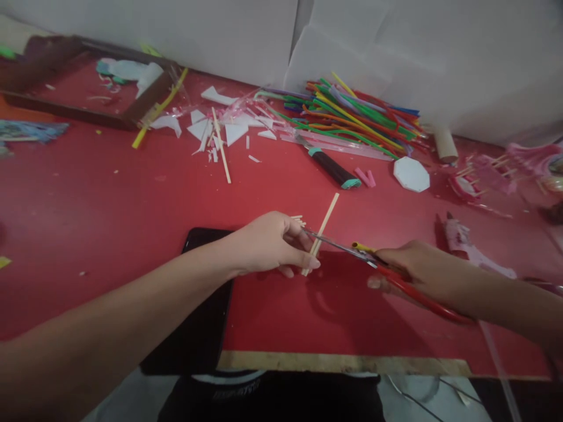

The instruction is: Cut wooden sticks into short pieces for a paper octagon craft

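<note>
My left hand [281, 240] pinches a thin wooden stick [328, 217] between thumb and fingers; a shorter piece seems to lie alongside its lower end. My right hand [413, 269] is wrapped round the red handles of a pair of scissors [407, 291]. The scissor blades point left and cross the stick just above my left thumb. Several short cut stick pieces [299, 220] show behind my left fingers. Close to my right hand is the end of a small yellow tube [361, 247]. Under my left forearm lies a black phone or tablet [204, 328].
A dark-handled cutter [332, 167] lies beyond my hands, near a white octagonal piece [411, 174]. Colourful pipe cleaners [356, 114] are heaped at the back. Another stick [222, 146] rests by white scraps. A brown frame [65, 105] stands back left, a glue gun [470, 243] at right.
</note>
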### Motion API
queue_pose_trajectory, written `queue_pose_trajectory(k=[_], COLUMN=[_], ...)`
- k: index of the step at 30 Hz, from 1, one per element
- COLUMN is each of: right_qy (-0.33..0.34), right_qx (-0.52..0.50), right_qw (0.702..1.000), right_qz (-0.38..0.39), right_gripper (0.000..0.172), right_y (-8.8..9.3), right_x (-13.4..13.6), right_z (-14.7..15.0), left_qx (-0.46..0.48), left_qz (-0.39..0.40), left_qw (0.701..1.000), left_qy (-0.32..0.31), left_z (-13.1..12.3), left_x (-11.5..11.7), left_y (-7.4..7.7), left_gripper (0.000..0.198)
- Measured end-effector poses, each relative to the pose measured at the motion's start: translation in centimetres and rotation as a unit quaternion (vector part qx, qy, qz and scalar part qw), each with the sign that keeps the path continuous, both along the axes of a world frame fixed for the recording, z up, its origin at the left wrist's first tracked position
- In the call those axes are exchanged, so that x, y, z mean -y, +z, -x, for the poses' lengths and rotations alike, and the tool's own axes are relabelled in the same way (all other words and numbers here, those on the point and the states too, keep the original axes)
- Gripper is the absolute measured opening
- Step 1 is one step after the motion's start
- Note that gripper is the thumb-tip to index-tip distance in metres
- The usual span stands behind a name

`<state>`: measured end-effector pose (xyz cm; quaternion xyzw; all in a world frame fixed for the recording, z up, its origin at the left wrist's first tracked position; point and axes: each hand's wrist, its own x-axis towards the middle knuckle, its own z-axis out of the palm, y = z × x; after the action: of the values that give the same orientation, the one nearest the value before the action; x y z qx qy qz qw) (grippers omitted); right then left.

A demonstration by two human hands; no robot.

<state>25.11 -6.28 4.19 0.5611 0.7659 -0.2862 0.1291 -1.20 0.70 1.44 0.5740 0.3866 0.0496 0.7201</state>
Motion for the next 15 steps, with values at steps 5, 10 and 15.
queue_pose_trajectory(k=[5,10,15], right_qy=[-0.004,0.008,-0.018], right_qx=[-0.023,-0.018,-0.01], right_qw=[0.996,0.993,0.998], right_qz=[0.088,0.116,0.066], right_gripper=[0.046,0.049,0.049], right_y=[1.24,0.74,0.52], right_x=[-0.49,-0.52,-0.32], right_z=[0.58,0.08,0.42], left_qx=[0.009,0.015,0.044], left_qz=[0.075,0.113,0.088], left_qw=[0.997,0.993,0.995], left_qy=[-0.003,-0.003,0.004], left_z=[0.08,0.21,0.15], left_x=[-0.17,-0.39,-0.19], left_y=[0.29,0.17,0.03], left_gripper=[0.014,0.014,0.012])
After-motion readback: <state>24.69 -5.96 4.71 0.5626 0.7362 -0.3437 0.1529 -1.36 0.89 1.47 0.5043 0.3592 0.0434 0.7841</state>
